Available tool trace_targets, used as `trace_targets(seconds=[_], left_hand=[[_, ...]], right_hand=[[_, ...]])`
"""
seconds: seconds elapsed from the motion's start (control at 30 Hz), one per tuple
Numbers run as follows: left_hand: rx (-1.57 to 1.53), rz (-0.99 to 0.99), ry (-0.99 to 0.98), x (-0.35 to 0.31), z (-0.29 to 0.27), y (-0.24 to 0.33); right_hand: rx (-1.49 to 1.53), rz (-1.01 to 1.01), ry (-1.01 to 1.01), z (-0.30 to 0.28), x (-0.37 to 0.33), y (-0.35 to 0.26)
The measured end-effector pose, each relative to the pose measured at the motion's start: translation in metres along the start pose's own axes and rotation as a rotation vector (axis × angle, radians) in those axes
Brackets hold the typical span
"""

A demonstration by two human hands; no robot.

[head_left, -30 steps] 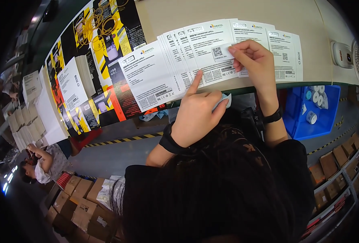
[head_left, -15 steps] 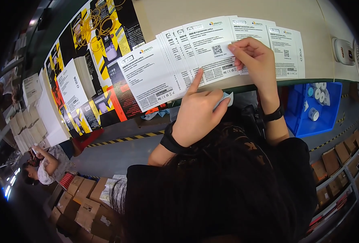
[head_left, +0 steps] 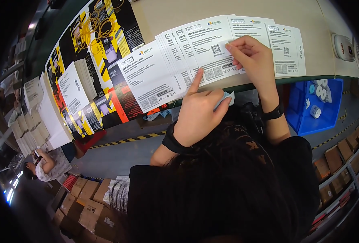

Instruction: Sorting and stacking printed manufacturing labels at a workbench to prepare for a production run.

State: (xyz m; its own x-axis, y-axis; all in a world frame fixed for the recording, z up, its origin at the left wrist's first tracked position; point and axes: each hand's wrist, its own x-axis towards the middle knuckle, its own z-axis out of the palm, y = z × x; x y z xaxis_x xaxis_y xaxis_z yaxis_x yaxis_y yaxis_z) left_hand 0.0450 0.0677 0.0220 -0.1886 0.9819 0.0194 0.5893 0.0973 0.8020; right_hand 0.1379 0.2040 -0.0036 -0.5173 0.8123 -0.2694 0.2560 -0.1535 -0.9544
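Note:
A row of overlapping white printed cards [head_left: 145, 81] is fanned along the table's near edge. My right hand [head_left: 254, 58] pinches the right edge of a small white sticker [head_left: 217, 51] with a square code, which lies against one of the middle cards. The index finger of my left hand [head_left: 199, 115] reaches out and touches the lower part of that same card. Its other fingers are curled, and a pale blue slip [head_left: 226, 98] shows between them and the thumb; much of the slip is hidden.
Yellow and black printed sheets [head_left: 106, 60] lie left, bearing yellow rubber bands [head_left: 94, 30] and a stack of white cards [head_left: 72, 91]. A blue bin [head_left: 327, 117] with rolls stands below the table's right side. Cardboard boxes [head_left: 92, 212] and another person [head_left: 52, 164] are lower left.
Both hands keep nearly the same place on the cards. The right fingers have shifted very slightly left with the sticker's edge, and the whole view has moved a little.

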Motion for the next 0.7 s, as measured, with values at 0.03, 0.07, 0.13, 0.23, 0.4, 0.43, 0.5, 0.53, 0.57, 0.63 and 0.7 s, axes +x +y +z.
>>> trace_targets(seconds=[0.03, 0.07, 0.13, 0.23, 0.4, 0.43, 0.5, 0.53, 0.57, 0.63, 0.7], left_hand=[[0.010, -0.009, -0.013, 0.000, -0.001, 0.001], [0.020, -0.018, -0.027, 0.000, -0.001, 0.001], [0.018, -0.017, -0.028, 0.001, -0.002, 0.001], [0.015, -0.018, -0.028, 0.001, -0.001, 0.001], [-0.002, 0.007, 0.011, 0.003, -0.002, 0.001], [0.007, 0.004, -0.005, 0.002, -0.002, 0.001], [0.015, 0.006, -0.019, 0.001, -0.001, 0.002], [0.013, 0.014, -0.009, 0.001, 0.000, 0.001], [0.010, 0.023, 0.001, 0.001, 0.001, 0.001], [0.012, 0.031, 0.019, 0.000, 0.001, 0.001], [0.035, 0.063, 0.030, -0.004, 0.002, 0.000]], right_hand=[[-0.042, 0.007, 0.019, 0.002, 0.000, -0.001], [-0.040, 0.008, 0.019, 0.004, 0.000, 0.000], [-0.354, -0.209, 0.063, 0.006, 0.003, 0.002], [-0.579, -0.300, 0.103, 0.007, 0.003, 0.000], [-0.711, -0.327, 0.196, 0.006, 0.007, -0.004], [-0.709, -0.353, 0.226, 0.006, 0.006, -0.003], [-0.710, -0.351, 0.249, 0.007, 0.008, 0.002], [-0.709, -0.348, 0.268, 0.009, 0.009, 0.005], [-0.708, -0.344, 0.287, 0.009, 0.010, 0.007], [-0.673, -0.347, 0.250, 0.006, 0.012, 0.009], [-0.603, -0.343, 0.176, -0.001, 0.013, 0.010]])
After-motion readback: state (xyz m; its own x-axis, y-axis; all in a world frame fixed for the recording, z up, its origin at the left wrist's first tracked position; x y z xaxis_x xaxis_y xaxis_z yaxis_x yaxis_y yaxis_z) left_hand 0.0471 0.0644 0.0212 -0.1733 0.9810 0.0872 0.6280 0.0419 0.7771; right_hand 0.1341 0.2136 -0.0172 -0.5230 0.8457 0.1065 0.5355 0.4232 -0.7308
